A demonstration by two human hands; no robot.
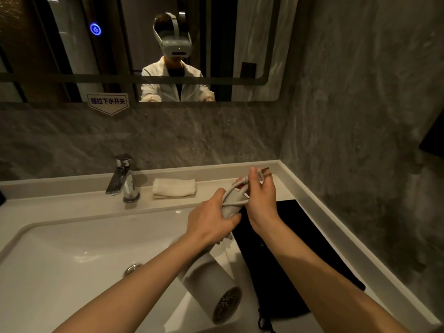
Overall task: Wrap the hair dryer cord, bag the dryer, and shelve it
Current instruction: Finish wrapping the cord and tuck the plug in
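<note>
A white hair dryer [211, 284] hangs over the right side of the sink, its barrel and rear grille pointing toward me. My left hand [209, 221] is closed around its handle. The pale cord [236, 197] is looped around the handle's upper end. My right hand [260, 199] pinches the cord's plug end [260, 175] just above the handle, with the metal prongs sticking out past my fingers. A flat black drawstring bag [288, 255] lies on the counter to the right, under my right forearm.
White basin [72, 255] with a drain [133, 269] fills the lower left. A chrome faucet [123, 179] and a folded white towel [174, 187] stand at the back ledge. Grey stone walls close in behind and on the right; a mirror [252, 44] hangs above.
</note>
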